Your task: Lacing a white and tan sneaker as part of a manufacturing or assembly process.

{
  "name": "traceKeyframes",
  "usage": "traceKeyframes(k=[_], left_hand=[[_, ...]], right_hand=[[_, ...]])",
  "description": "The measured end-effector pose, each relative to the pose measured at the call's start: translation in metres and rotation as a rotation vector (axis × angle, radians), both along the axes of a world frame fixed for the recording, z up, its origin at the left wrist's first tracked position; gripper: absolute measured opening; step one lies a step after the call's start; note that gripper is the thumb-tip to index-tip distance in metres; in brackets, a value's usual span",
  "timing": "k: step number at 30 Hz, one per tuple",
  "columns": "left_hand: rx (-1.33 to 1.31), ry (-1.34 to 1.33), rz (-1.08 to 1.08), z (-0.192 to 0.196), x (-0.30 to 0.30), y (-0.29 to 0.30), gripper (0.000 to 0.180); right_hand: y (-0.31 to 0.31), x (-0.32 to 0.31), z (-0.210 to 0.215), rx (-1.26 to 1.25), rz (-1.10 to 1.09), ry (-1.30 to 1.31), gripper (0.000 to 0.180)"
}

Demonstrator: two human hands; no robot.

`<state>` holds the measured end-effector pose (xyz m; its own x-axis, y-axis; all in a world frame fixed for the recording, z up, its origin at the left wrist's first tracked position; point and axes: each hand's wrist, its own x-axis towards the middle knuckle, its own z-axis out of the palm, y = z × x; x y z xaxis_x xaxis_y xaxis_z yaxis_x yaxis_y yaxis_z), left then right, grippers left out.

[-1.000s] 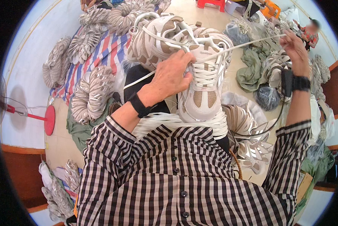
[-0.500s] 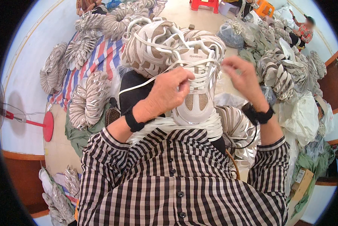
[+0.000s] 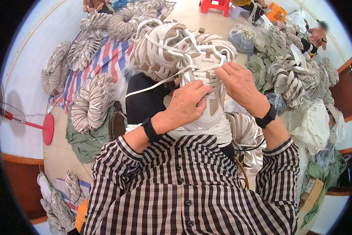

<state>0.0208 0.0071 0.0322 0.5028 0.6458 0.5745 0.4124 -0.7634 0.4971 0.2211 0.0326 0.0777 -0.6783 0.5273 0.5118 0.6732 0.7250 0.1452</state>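
Observation:
A white and tan shoe upper (image 3: 212, 111) lies over my lap, its toe toward me and its tongue at the far end. White shoelace (image 3: 200, 73) criss-crosses its front, and one long loose end trails off to the left. My left hand (image 3: 189, 101) is closed over the lower lacing, fingertips pinched together; what they grip is hidden. At the upper right eyelets, my right hand (image 3: 238, 83) pinches the shoelace near the tongue. Behind the shoe upper sits a bundle of similar shoe uppers (image 3: 154, 51). A bunch of white laces (image 3: 219, 134) lies across my lap.
Bundled shoe uppers (image 3: 93, 103) lie at the left near a striped sheet (image 3: 105, 62); more bundles (image 3: 287, 78) and a white plastic bag (image 3: 311, 119) are on the right. A red fan stand (image 3: 47, 129) stands far left. A red stool (image 3: 215, 6) and other people are at the back.
My right hand has come in from the right and closed at the upper eyelets. My left hand has shifted slightly right and down over the lacing.

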Motion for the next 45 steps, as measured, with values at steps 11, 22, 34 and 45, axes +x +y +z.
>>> traceKeyframes(k=[11,22,34,45], left_hand=[[-0.044,-0.001,-0.005,-0.005,-0.002,-0.002,0.025],[-0.029,-0.272,0.288,0.001,-0.041,0.015,0.027],[-0.414,-0.078,0.263,-0.033,-0.056,0.032,0.023],[-0.874,-0.274,0.019,0.0,-0.075,0.005,0.014]], right_hand=[[-0.028,-0.019,-0.003,-0.61,-0.009,0.443,0.013],[-0.015,0.013,-0.012,-0.236,-0.029,0.401,0.022],[0.004,0.0,-0.03,0.151,-0.001,0.278,0.017],[0.011,-0.01,-0.047,0.186,-0.048,0.478,0.019]])
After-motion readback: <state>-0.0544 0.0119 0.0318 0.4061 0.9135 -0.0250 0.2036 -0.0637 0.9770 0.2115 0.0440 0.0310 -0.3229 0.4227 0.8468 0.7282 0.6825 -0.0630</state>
